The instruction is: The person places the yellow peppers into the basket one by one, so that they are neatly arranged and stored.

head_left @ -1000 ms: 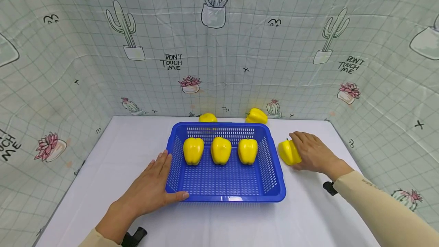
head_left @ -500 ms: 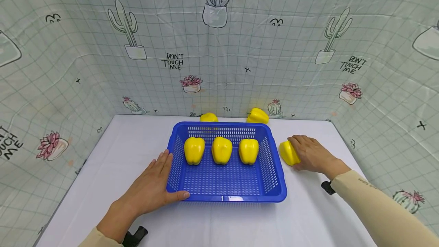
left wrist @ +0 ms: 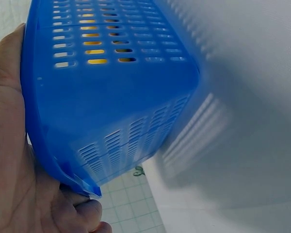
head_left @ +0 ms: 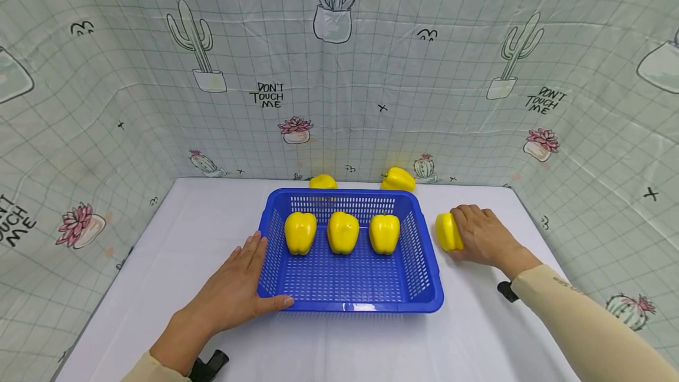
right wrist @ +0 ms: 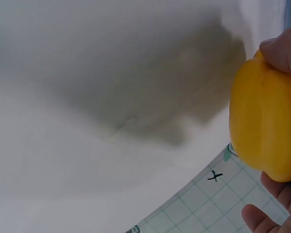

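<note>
My right hand (head_left: 484,234) grips a yellow bell pepper (head_left: 448,232) just right of the blue basket (head_left: 345,308). In the right wrist view the thumb lies on one end of that bell pepper (right wrist: 266,116) and fingers on the other, with its shadow on the white cloth beside it. My left hand (head_left: 228,290) rests with straight fingers along the basket's left rim, thumb over the front left corner. The left wrist view shows the perforated basket wall (left wrist: 106,92) against that palm. Inside the basket, three yellow bell peppers (head_left: 342,233) stand in a row toward its back.
Behind the basket lie two more yellow bell peppers, one partly hidden by the rim (head_left: 323,181) and one farther right (head_left: 398,179). A white cloth covers the table (head_left: 212,211). Printed curtain walls (head_left: 350,87) enclose it at the back and both sides.
The bell pepper in my right hand has shifted slightly up and right and turned a little. My left hand, the basket and the other bell peppers stay put.
</note>
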`<state>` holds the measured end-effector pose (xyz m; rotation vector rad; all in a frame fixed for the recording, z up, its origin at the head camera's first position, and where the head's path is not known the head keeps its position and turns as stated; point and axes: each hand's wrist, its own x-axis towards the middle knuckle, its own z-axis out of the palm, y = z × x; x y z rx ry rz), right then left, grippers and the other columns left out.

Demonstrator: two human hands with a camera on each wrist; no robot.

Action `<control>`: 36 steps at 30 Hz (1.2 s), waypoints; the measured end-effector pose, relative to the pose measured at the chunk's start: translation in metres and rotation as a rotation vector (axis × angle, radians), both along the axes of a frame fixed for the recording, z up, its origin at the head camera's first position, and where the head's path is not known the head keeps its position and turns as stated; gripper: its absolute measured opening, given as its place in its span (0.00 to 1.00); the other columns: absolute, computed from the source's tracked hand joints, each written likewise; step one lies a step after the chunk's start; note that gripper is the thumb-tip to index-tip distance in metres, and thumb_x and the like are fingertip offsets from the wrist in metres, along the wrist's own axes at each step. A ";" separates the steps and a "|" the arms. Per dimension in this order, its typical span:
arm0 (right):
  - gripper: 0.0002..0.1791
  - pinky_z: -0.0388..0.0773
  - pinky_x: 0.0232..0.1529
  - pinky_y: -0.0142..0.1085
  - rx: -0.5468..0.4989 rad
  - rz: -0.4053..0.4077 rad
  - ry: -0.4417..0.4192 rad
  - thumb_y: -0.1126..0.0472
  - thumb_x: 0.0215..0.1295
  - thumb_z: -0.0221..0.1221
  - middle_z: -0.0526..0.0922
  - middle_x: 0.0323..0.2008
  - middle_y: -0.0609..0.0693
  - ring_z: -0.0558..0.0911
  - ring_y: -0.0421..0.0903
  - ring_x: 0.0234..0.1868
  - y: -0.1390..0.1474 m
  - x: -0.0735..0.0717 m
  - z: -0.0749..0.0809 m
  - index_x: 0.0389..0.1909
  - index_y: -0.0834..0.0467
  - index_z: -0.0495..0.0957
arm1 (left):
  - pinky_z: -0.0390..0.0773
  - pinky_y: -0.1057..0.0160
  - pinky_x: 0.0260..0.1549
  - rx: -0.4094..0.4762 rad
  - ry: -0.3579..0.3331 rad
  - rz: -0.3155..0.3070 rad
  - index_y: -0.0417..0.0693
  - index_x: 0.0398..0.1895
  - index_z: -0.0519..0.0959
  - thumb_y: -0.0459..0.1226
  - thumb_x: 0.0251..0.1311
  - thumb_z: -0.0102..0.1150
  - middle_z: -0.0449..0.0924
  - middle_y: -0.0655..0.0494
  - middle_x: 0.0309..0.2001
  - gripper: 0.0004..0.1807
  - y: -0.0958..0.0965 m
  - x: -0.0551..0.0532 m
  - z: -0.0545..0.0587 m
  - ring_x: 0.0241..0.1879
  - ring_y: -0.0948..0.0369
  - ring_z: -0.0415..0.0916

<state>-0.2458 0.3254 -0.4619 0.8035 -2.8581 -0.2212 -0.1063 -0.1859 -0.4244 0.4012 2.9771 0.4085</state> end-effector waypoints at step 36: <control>0.45 0.80 0.47 0.55 -0.131 0.099 0.207 0.41 0.50 0.75 0.78 0.48 0.65 0.78 0.63 0.48 -0.043 -0.005 0.064 0.57 0.68 0.70 | 0.50 0.37 0.81 0.006 -0.017 0.012 0.30 0.83 0.51 0.76 0.52 0.63 0.47 0.30 0.83 0.73 0.000 -0.001 0.001 0.82 0.37 0.50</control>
